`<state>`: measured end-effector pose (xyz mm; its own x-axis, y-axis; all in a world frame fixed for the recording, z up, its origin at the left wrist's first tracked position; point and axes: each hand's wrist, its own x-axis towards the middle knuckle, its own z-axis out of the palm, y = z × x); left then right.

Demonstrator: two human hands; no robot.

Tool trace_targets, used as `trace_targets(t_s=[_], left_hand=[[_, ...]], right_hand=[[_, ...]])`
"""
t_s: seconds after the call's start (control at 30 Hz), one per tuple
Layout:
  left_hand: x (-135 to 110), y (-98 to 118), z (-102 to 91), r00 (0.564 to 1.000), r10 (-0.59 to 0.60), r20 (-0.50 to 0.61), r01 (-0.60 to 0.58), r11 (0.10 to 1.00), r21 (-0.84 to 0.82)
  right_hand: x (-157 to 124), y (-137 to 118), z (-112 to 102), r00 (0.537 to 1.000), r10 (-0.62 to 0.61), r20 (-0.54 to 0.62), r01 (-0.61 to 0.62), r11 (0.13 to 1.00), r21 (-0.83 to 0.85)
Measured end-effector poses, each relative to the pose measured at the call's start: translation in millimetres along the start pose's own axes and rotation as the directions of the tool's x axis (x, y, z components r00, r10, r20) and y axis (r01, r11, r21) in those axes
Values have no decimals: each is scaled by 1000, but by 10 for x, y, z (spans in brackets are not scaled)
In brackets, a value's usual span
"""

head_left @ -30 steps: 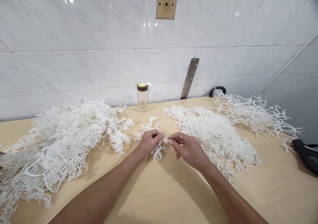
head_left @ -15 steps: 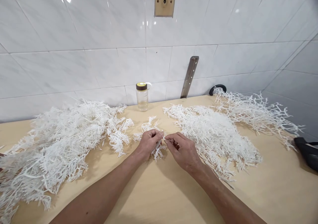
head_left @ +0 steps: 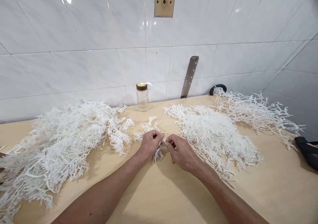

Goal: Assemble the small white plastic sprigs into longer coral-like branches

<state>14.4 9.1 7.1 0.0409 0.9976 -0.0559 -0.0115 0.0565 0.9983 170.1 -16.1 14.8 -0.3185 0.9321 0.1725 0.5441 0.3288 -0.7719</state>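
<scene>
My left hand (head_left: 150,144) is closed in a pinch around a small white branched plastic sprig (head_left: 158,154), whose tips hang below the fingers. Close beside it, my right hand (head_left: 181,151) is also pinched shut, its fingertips at the upper end of the sprig. The exact spot between the fingertips is too small to make out. Just behind my left hand lies another loose white sprig (head_left: 148,125) on the table. A heap of white branched pieces (head_left: 213,134) spreads to the right of my right hand.
A larger white heap (head_left: 67,144) covers the table's left side. More open-branched white pieces (head_left: 258,113) lie at the far right, near a black object (head_left: 308,153). A clear bottle (head_left: 142,100) stands by the tiled wall, and a metal strip (head_left: 190,76) leans there.
My right hand's fingers have curled in more and shifted slightly at the sprig. My left hand has barely moved and keeps its pinch.
</scene>
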Motion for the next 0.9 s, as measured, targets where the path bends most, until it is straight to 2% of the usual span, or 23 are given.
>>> trace_targets(t_s=[0.17, 0.23, 0.3, 0.37, 0.47, 0.57, 0.63, 0.7, 0.8, 0.87, 0.9], left_hand=[[56, -2, -50, 992, 29, -125, -31, 999, -19], [51, 33, -73, 998, -1, -69, -3, 998, -63], [31, 72, -82, 999, -30, 22, 32, 993, -113], [10, 105, -83, 994, -59, 88, 72, 986, -151], [-4, 137, -89, 987, -87, 134, 110, 979, -172], [5, 145, -104, 983, -72, 170, 104, 976, -190], [14, 136, -111, 979, -52, 199, 95, 972, -213], [17, 121, -113, 977, -34, 211, 85, 968, -236], [12, 102, -109, 977, -26, 211, 80, 964, -253], [3, 96, -100, 977, -30, 212, 86, 962, -258], [-2, 94, -92, 977, -32, 210, 87, 962, -259]], right_hand=[[-72, -105, 18, 997, -28, 75, 24, 999, 49], [-72, -136, 1, 997, -23, 76, 17, 997, 74], [-46, -115, -73, 1000, -14, -13, 14, 999, 34], [-7, -34, -214, 985, -11, -171, 0, 998, -64], [29, 164, -507, 910, 26, -413, -111, 977, -184], [14, 360, -786, 763, -11, -646, -255, 914, -316], [-15, 440, -922, 690, -80, -720, -306, 868, -390], [-44, 465, -1013, 637, -117, -762, -333, 850, -409], [-62, 420, -1070, 582, -88, -808, -360, 863, -353], [-54, 359, -1045, 579, -13, -815, -357, 895, -268], [-44, 324, -1007, 600, 37, -799, -339, 917, -212]])
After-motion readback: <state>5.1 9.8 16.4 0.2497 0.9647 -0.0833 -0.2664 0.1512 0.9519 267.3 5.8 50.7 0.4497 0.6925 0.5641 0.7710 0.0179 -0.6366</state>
